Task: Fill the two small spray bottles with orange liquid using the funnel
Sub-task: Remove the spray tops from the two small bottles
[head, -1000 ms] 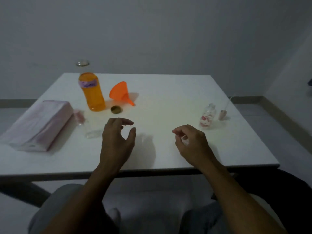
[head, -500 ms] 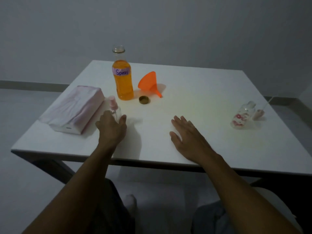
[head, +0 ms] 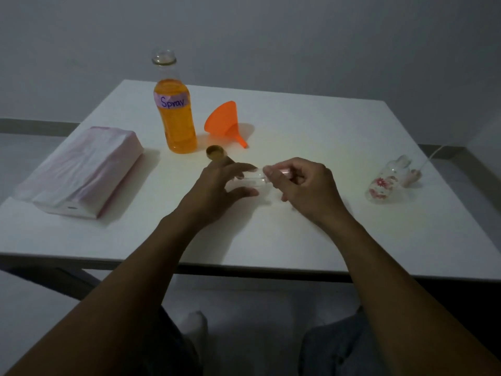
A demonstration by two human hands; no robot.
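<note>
A small clear spray bottle [head: 253, 180] lies sideways between my hands over the middle of the white table [head: 311, 126]. My left hand [head: 217, 189] grips its body and my right hand [head: 303, 183] is closed around its pink top end. A second small spray bottle [head: 383, 184] with red flowers stands open at the right, its pink spray head [head: 413, 176] lying beside it. The tall open bottle of orange liquid [head: 176, 118], labelled "Spray", stands at the back. The orange funnel [head: 226, 123] lies on its side to the right of that bottle.
A gold bottle cap [head: 215, 152] lies in front of the tall bottle. A wrapped pink-and-white pack [head: 81, 169] lies at the table's left side. The table's front edge runs just above my knees.
My left hand lifted the small bottle from beside the pack to the table's middle. My right hand rose off the table and closed on the bottle's top.
</note>
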